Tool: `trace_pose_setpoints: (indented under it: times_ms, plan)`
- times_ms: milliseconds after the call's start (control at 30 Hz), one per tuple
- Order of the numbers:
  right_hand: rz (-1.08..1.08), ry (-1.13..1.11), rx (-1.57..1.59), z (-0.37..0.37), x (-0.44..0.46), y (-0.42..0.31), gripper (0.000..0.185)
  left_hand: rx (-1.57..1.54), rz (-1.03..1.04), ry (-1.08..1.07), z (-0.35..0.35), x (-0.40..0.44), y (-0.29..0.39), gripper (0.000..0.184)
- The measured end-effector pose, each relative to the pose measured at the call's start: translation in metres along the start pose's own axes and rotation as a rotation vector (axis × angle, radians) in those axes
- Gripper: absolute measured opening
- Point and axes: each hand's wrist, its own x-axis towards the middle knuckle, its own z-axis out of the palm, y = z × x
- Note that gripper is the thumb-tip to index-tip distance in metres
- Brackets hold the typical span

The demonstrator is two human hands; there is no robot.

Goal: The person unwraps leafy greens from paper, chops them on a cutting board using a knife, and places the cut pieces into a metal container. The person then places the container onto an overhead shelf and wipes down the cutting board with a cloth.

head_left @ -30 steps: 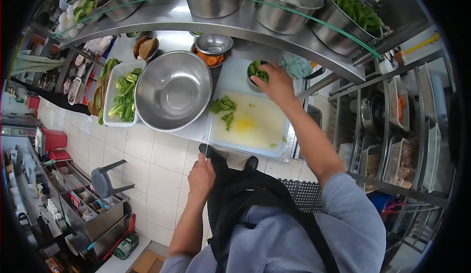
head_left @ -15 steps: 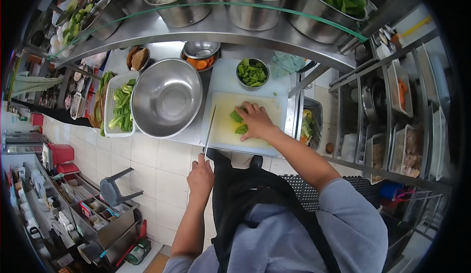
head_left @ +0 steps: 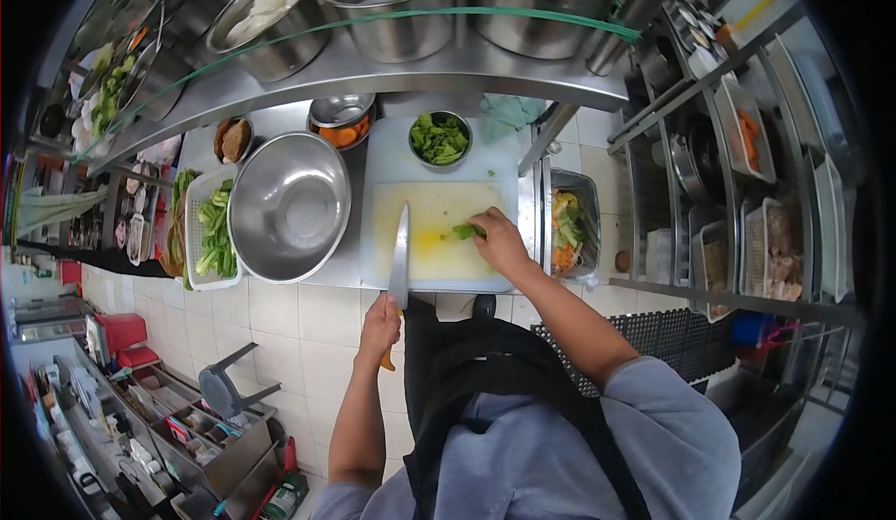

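Observation:
My left hand (head_left: pixel 379 327) is wrapped round the orange handle of a kitchen knife (head_left: pixel 400 254). Its broad blade points away from me over the left part of a yellow-stained cutting board (head_left: pixel 471 268). With bent fingers my right hand (head_left: pixel 504 245) grips a small bunch of green leaves (head_left: pixel 464 231) over the board's right half. A few tiny green bits dot the board's surface. Just beyond, a steel bowl of chopped greens (head_left: pixel 439 139) stands on a larger pale board (head_left: pixel 383 147).
A large steel mixing bowl (head_left: pixel 271 231) is left of the boards, beside a white basket (head_left: pixel 194 231) of leafy greens. Carrot slices (head_left: pixel 343 134) sit behind it. To the right is a bin of scraps (head_left: pixel 567 231). A steel shelf (head_left: pixel 373 89) with pots overhangs the back.
My right hand has gathered the leaves off the board and drawn them right. The knife's blade has turned from edge-on to showing its flat side. The view has shifted.

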Motion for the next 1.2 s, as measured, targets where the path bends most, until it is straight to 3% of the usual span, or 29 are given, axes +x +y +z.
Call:
trace_pose_setpoints:
  times_ms: [167, 233, 333, 467, 533, 600, 667, 767, 867, 900, 933, 1033, 1167, 1200]
  plan:
    - [0.062, 0.098, -0.017, -0.018, -0.003, 0.013, 0.026, 0.284, 0.056, -0.103, 0.017, 0.013, 0.009, 0.038]
    - [0.091, 0.195, -0.040, -0.037, -0.008, 0.030, 0.024, 0.547, 0.393, -0.031, 0.021, 0.012, 0.010, 0.037]
    - [0.141, 0.255, -0.017, -0.067, -0.024, 0.055, 0.023, 0.506, 0.226, 0.049, 0.012, 0.016, 0.015, 0.036]
    - [0.298, 0.176, -0.021, -0.071, -0.049, 0.062, 0.030, 0.575, 0.328, 0.067, 0.010, 0.025, 0.024, 0.037]
    - [0.381, -0.005, 0.192, -0.051, -0.056, 0.072, 0.037, 0.613, 0.333, 0.005, 0.018, 0.021, 0.031, 0.036]
    - [0.379, 0.034, 0.232, -0.029, -0.066, 0.068, 0.040, 0.644, 0.321, -0.124, 0.024, 0.014, 0.037, 0.035]
    - [0.190, 0.155, 0.158, -0.028, -0.071, 0.047, 0.042, 0.725, 0.305, -0.153, 0.021, 0.009, 0.036, 0.035]
    - [0.226, 0.075, 0.203, -0.034, -0.069, 0.062, 0.045, 0.588, 0.355, -0.103, 0.010, 0.007, 0.017, 0.035]
    - [0.253, -0.041, 0.270, -0.038, -0.059, 0.079, 0.041, 0.487, 0.234, -0.051, -0.001, 0.019, -0.014, 0.038]
    - [0.253, -0.078, 0.290, -0.040, -0.057, 0.082, 0.037, 0.371, 0.111, -0.085, -0.001, 0.013, -0.010, 0.038]
    - [0.255, -0.074, 0.288, -0.040, -0.056, 0.083, 0.037, 0.255, -0.010, -0.116, 0.000, 0.010, -0.004, 0.040]
    - [0.205, -0.011, 0.267, -0.038, -0.052, 0.086, 0.030, 0.078, -0.048, -0.155, 0.008, 0.004, 0.001, 0.038]
    - [0.337, 0.235, 0.292, -0.074, -0.045, 0.104, 0.028, 0.161, 0.001, -0.123, 0.009, -0.005, 0.006, 0.037]
    - [0.364, 0.221, 0.276, -0.087, -0.040, 0.142, 0.035, 0.139, -0.005, -0.121, 0.008, -0.009, 0.006, 0.037]
